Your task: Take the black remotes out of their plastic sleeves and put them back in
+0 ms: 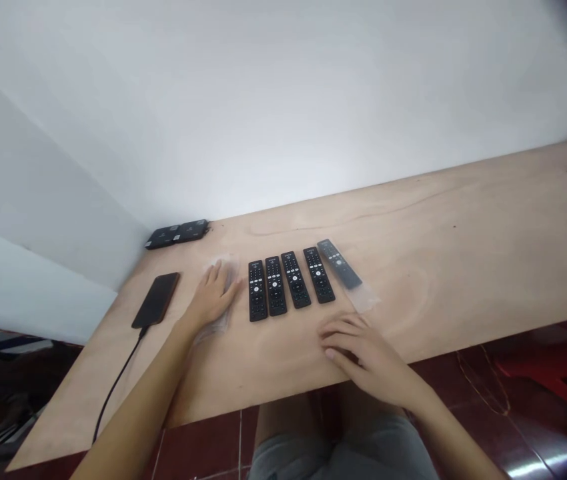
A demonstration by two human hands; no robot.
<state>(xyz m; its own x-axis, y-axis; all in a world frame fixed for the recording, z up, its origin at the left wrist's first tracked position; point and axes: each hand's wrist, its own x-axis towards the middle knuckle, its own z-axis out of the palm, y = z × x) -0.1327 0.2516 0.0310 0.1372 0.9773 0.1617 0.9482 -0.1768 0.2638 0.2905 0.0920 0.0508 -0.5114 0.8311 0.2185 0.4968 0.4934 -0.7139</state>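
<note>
The view was taken by a camera worn on the person's head. It was turned forward and down, past the grey shorts (pixel 338 453), onto the wooden table (pixel 438 267) and the white wall (pixel 263 113); the left hand (pixel 212 300) and the right hand (pixel 366 353) were seen from near above.

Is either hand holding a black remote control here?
No: the left hand rests on a clear plastic bag, the right hand lies on the plywood tabletop, and the black remote controls lie apart.
</note>
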